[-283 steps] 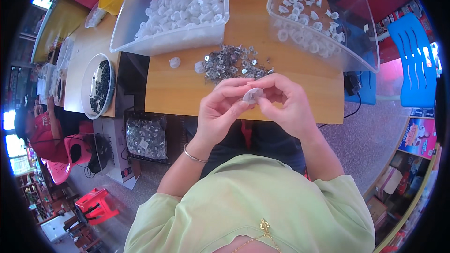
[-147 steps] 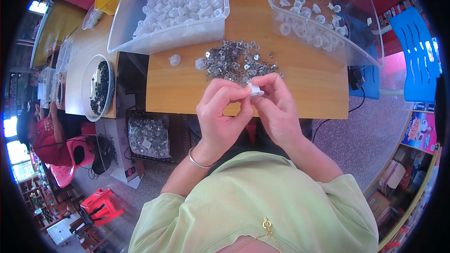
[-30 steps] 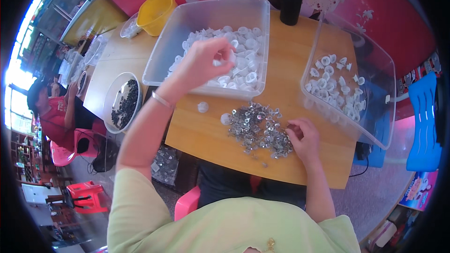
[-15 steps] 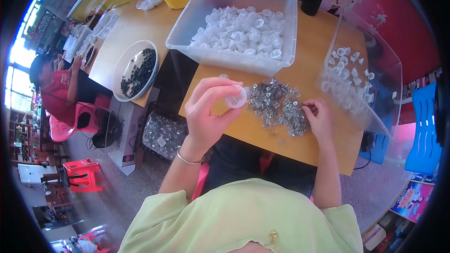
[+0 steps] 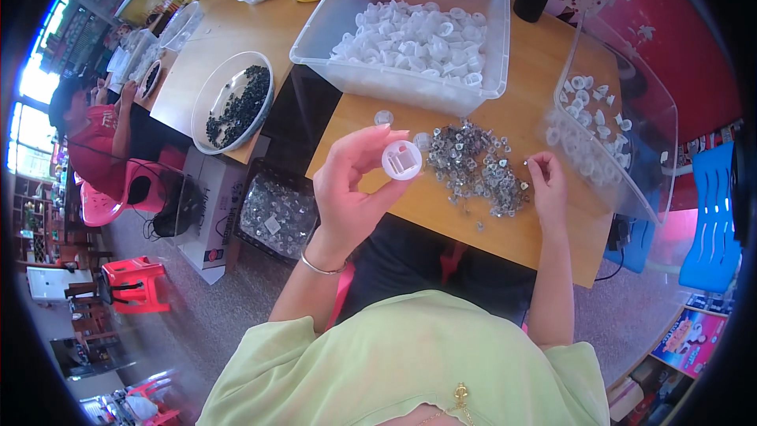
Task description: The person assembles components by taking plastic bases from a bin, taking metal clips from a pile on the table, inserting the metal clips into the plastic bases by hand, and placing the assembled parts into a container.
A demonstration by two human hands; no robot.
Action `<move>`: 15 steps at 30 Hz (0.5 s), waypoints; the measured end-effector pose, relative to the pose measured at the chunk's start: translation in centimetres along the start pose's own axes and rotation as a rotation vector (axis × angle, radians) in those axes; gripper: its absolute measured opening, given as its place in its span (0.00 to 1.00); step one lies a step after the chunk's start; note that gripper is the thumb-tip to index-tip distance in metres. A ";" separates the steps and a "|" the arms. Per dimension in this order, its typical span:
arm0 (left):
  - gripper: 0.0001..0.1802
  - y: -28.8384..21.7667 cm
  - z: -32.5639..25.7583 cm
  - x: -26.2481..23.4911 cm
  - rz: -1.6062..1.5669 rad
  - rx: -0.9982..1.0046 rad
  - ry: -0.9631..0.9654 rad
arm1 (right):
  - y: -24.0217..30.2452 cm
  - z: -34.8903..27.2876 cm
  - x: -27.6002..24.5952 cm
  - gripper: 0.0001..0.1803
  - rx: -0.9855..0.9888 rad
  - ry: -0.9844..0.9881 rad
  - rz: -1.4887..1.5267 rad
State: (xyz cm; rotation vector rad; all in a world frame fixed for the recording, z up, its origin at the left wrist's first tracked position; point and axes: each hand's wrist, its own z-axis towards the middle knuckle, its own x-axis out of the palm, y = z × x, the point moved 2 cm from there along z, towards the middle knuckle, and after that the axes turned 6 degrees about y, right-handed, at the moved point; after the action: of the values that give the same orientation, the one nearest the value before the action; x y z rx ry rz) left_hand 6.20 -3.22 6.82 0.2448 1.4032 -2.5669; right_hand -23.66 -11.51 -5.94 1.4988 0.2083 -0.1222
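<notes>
My left hand (image 5: 347,185) pinches a round white plastic cap (image 5: 402,160) between thumb and fingers, its recessed side with a rectangular slot facing up toward me. Beside it on the wooden table (image 5: 355,146) lies a loose heap of small shiny silver-and-clear pieces (image 5: 477,166). At the right edge of that heap, my right hand (image 5: 548,185) is closed in a pinch, with a tiny light piece (image 5: 526,163) showing at the fingertips; its kind is too small to tell. Two more round caps, one of them a translucent disc (image 5: 383,117), lie near my left fingers.
Behind the heap stands a large translucent bin (image 5: 394,87) of white caps. A clear bin (image 5: 662,142) with fewer caps is tilted at the right. A bowl of dark pieces (image 5: 201,110), a black crate (image 5: 303,181) and a seated person (image 5: 98,134) are to the left.
My right hand has lifted slightly off the heap, now showing a tiny piece at its fingertips. The cap in my left hand has turned to face me more. The view has shifted slightly.
</notes>
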 end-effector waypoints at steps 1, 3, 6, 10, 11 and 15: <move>0.32 0.0 0.0 0.0 0.001 0.000 0.000 | 0.0 0.0 0.0 0.04 -0.010 0.007 0.003; 0.31 0.0 0.0 0.0 0.019 0.027 0.008 | 0.0 0.0 0.1 0.05 0.020 0.012 -0.019; 0.31 -0.1 -0.1 0.2 0.005 0.029 0.011 | 0.3 -0.2 0.3 0.09 0.044 0.021 -0.050; 0.31 -0.1 0.0 0.5 0.034 0.069 0.016 | 0.6 -0.3 0.4 0.13 0.043 0.033 -0.039; 0.31 -0.1 0.0 0.5 0.026 0.063 0.023 | 0.6 -0.3 0.4 0.13 0.043 0.033 -0.039; 0.30 -0.2 0.0 0.6 0.028 0.058 0.034 | 0.5 -0.4 0.4 0.13 0.048 0.023 -0.045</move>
State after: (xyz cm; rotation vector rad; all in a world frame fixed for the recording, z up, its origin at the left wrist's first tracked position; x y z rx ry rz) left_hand 5.58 -3.22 6.83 0.3161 1.3276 -2.5949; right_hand -23.17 -11.10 -5.55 1.5445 0.2595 -0.1472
